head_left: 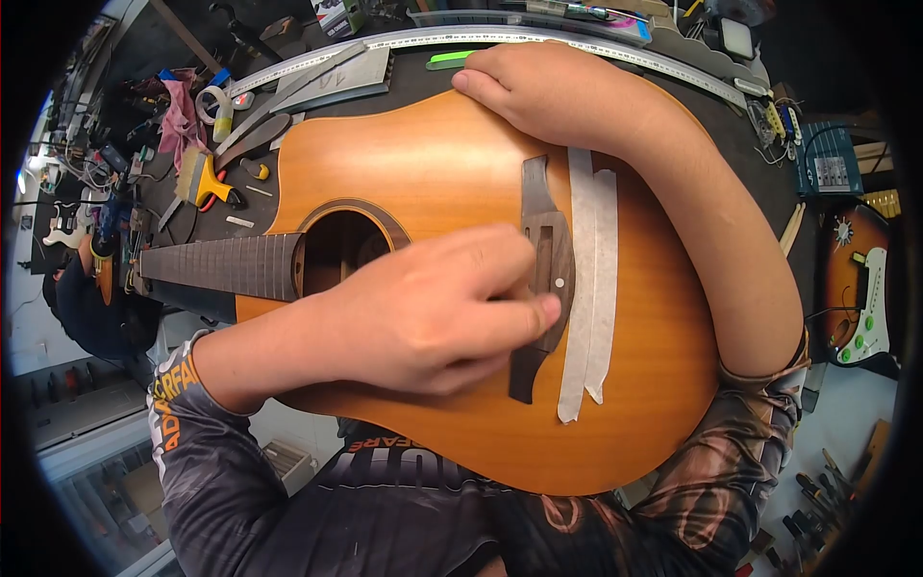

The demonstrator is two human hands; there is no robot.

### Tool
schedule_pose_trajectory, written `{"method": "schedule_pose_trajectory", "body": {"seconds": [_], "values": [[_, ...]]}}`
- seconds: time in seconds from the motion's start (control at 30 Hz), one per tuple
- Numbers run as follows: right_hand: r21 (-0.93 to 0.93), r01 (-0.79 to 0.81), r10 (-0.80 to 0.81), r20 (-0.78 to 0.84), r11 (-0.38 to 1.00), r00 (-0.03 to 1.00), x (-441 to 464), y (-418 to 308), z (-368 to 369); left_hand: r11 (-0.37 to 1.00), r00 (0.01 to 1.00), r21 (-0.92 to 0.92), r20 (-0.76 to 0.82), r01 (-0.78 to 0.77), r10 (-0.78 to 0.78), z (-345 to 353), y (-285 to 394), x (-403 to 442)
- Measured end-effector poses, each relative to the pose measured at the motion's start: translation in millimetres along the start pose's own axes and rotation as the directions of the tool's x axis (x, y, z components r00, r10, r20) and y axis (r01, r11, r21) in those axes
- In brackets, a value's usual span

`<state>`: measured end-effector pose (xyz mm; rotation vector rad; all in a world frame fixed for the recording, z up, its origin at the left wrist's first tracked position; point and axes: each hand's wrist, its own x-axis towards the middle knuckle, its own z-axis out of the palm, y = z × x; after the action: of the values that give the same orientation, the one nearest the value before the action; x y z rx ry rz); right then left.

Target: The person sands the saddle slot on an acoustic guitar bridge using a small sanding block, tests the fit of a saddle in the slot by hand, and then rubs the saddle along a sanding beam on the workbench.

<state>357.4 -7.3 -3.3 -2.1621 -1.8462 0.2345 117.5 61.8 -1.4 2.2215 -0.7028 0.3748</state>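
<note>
From my remote feed, I see the bridge (pixel 556 252) on the guitar (pixel 423 159), partly beneath the left hand (pixel 433 303) and just right of its curled fingers — long axis running away from the person, across the left forearm's line. The right hand (pixel 534 88) lies farther off, over the guitar's far edge. Whether either hand's fingers clamp anything, I cannot tell.

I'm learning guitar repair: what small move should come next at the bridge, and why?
Probably lift the left hand slightly: it covers part of the bridge, and whether it pinches anything is hidden. The right hand rests on the guitar body, which may help steady it.
</note>
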Motion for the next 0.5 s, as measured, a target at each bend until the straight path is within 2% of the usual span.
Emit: {"method": "schedule_pose_trajectory", "body": {"seconds": [0.07,0.13,0.2,0.3,0.5], "values": [[0.004,-0.014,0.014,0.019,1.0,1.0,-1.4,-2.8,0.9,0.999,1.0,0.032,-0.022,0.017,-0.016,-1.9,0.3,1.3],[0.002,-0.044,0.044,0.033,0.999,0.998,-2.5,-6.3,-3.7,0.999,1.0,0.031,0.022,-0.015,0.015,3.1,9.6,-2.5],[0.013,-0.036,0.036,0.039,0.999,0.999,-1.8,-5.1,-2.3,1.0,1.0,0.023,-0.01,0.017,-0.017,1.2,3.2,-1.7],[0.021,-0.028,0.027,0.04,0.999,0.999,-1.1,-2.2,-1.9,0.99,0.997,0.129,-0.069,0.047,-0.038,-1.9,-9.9,1.3],[0.017,-0.032,0.031,0.043,0.999,0.999,-2.7,-1.9,-2.4,0.979,0.992,0.16,-0.056,0.125,-0.117,-11.0,-10.6,7.0]]}}
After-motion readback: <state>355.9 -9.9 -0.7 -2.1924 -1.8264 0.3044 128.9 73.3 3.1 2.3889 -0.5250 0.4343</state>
